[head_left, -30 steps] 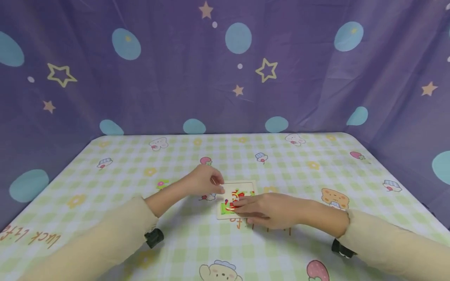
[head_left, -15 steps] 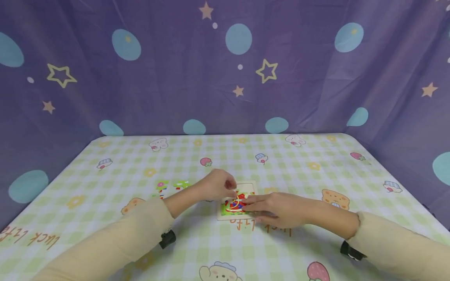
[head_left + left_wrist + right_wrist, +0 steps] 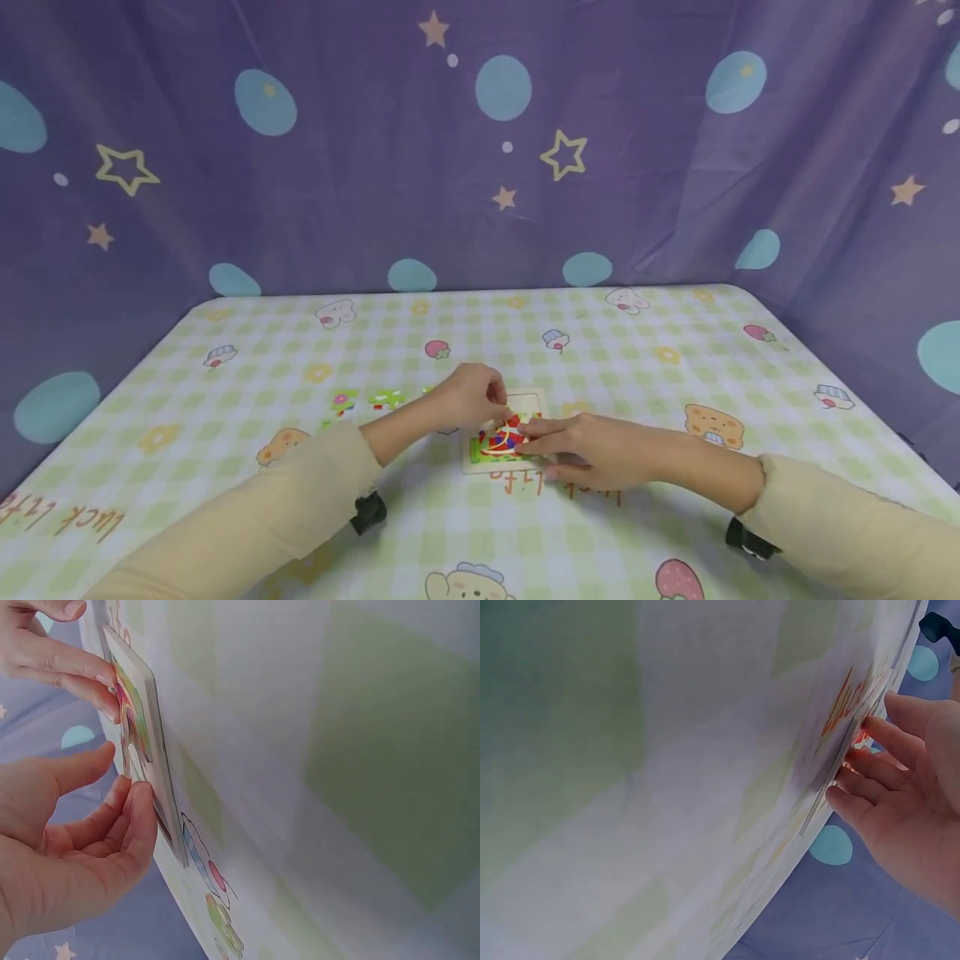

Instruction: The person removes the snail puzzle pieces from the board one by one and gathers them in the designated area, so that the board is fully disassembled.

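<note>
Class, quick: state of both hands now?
Left hand: curled at the puzzle board; whether gripping anything cannot be told.
Right hand: open, touching the puzzle board.

Facing you, a purple curtain point(image 3: 645, 179) fills the back and both sides, printed with blue ovals point(image 3: 503, 87), yellow star outlines point(image 3: 563, 156) and small peach stars point(image 3: 433, 30), faintly creased at your right. Before it, your counter point(image 3: 600, 367) has rounded far corners and a green-and-white checked cloth point(image 3: 750, 379) patterned with strawberries point(image 3: 678, 579) and cupcakes point(image 3: 556, 338). The light is soft.
</note>
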`<state>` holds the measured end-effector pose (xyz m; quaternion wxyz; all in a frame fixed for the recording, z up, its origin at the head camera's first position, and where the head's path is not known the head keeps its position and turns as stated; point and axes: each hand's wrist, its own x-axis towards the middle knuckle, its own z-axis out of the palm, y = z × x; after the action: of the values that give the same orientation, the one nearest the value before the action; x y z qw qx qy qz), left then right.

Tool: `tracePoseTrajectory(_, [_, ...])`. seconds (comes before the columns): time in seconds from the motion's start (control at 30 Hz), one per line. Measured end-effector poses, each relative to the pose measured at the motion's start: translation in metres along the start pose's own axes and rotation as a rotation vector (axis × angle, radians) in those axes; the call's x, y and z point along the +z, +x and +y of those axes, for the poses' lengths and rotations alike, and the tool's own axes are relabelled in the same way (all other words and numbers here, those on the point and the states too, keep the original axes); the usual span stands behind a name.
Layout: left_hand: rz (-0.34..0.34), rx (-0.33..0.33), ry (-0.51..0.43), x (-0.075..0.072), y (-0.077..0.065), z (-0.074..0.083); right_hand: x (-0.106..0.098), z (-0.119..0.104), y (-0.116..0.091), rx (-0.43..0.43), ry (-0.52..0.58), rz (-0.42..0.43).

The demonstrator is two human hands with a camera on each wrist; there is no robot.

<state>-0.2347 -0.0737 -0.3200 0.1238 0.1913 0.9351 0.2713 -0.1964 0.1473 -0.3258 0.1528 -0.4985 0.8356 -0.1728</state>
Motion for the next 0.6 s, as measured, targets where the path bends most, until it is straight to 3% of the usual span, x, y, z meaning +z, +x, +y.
tracePoseTrajectory(0.13, [0.008,-0.033,-0.062,0.0023,0.0023,-0.0018,0.0012,-0.0007,0.0004,0.016,0.005,-0.015])
tracePoseTrajectory(0.4, [0.017,-0.175,-0.287,0.0035,0.0071,-0.0068,-0.0003,-0.0004,0.0023,0.058,-0.026,-0.012])
tracePoseTrajectory(0.6, [0.034,-0.225,-0.345,0.0016,0.0054,-0.0070,0.0001,0.0015,0.0020,0.096,-0.041,-0.027])
